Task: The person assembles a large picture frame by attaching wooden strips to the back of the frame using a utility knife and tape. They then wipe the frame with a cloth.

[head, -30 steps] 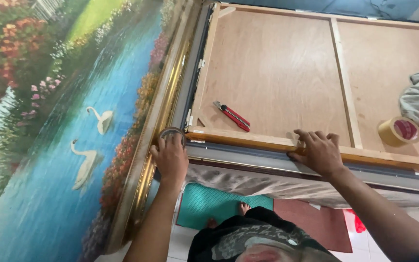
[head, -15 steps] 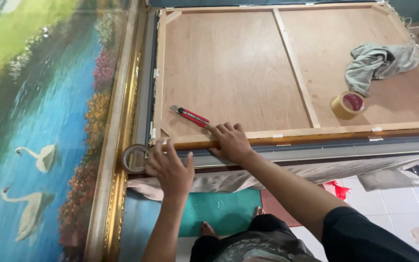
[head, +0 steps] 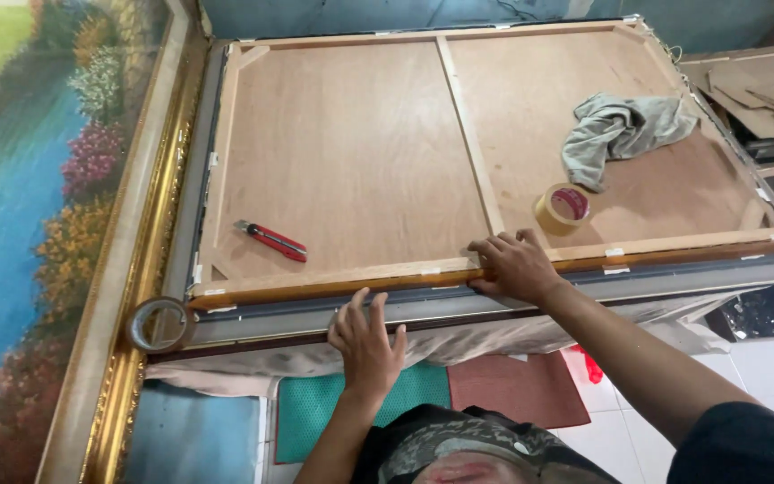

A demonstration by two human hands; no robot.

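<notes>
A large picture frame lies face down, its plywood back (head: 351, 152) up, with a wooden stretcher bar along the near edge (head: 333, 278). My left hand (head: 367, 341) lies flat, fingers spread, on the grey strip along that near edge. My right hand (head: 514, 266) presses on the wooden edge next to the middle crossbar, fingers curled over it. Neither hand holds anything loose. A red utility knife (head: 270, 240) lies on the plywood at the near left. One tape roll (head: 159, 324) sits at the left corner, and a tan tape roll (head: 563, 208) rests just beyond my right hand.
A framed landscape painting with a gold frame (head: 127, 269) lies along the left. A grey rag (head: 620, 130) is crumpled on the plywood at the far right. Cardboard pieces (head: 763, 90) are stacked at the right. Green (head: 315, 412) and red (head: 512, 390) mats cover the tiled floor below.
Both hands have slid to the right along the near edge. My left hand has left the tape roll at the corner. The view has swung right.
</notes>
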